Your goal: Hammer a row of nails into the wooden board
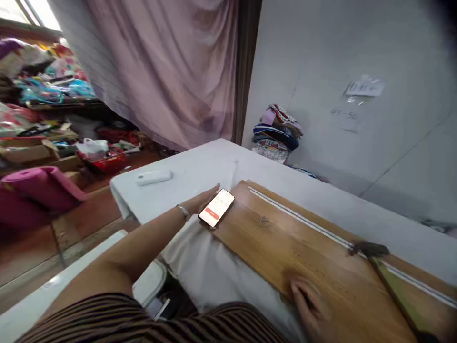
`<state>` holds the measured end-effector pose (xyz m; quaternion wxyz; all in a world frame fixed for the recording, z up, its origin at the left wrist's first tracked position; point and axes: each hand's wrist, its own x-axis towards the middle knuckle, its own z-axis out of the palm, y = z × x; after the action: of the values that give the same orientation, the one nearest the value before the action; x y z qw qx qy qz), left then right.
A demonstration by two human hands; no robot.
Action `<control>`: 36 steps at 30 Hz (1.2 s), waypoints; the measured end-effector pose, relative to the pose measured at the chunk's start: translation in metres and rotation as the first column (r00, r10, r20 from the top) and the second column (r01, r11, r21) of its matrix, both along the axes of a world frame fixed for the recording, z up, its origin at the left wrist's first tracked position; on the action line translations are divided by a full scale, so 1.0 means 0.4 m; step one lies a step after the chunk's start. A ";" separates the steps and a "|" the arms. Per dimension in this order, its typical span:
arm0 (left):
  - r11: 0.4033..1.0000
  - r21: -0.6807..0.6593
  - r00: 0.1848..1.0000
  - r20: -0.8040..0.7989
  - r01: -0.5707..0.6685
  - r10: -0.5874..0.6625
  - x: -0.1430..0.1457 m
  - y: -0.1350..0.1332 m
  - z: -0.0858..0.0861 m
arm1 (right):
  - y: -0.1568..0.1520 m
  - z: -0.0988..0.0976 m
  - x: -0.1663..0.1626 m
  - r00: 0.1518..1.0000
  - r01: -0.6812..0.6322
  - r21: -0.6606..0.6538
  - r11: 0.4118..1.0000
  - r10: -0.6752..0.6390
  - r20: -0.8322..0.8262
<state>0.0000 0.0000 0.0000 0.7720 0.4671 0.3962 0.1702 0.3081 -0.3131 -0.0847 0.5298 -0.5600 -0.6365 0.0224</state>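
My left hand [200, 200] is closed around a smartphone [217, 208] with a lit white screen and an orange-red button. The phone is tilted over the near left corner of a wooden board [246, 233]. Low over the board's near part is my right hand [310, 305], blurred, its fingers seemingly bent; whether it holds anything cannot be made out. A small cluster of thin metal pieces [264, 221] lies on the board. White measuring strips [300, 216] run along its far side. A dark, blurred object [370, 248] rests across the strips at the right, by a yellowish-green panel [400, 295].
The board sits on a white-covered table [193, 164]. A white oblong object [154, 177] lies on the table's left part. Folded cloths [276, 133] are stacked by the wall. A pink curtain [171, 62] hangs behind. Pink rolls [39, 195] and boxes stand at left.
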 end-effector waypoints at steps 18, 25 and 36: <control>0.917 0.324 0.781 -0.500 -0.234 0.376 -0.173 0.077 -0.037 | -0.015 -0.024 0.014 1.000 0.007 -0.132 0.991 -0.009 -0.018; 0.841 0.509 0.567 -0.644 -0.182 0.513 -0.157 0.073 -0.036 | -0.029 -0.016 0.023 0.999 0.047 -0.188 0.981 -0.042 0.031; 0.831 0.555 0.498 -0.731 0.038 0.466 -0.167 0.023 -0.018 | -0.082 -0.014 -0.019 0.984 0.174 -0.223 0.959 -0.180 -0.008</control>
<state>-0.0669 0.0093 -0.0073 0.3018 0.6176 0.7167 0.1175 0.3004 -0.3460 -0.0905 0.4730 -0.6699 -0.5698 0.0533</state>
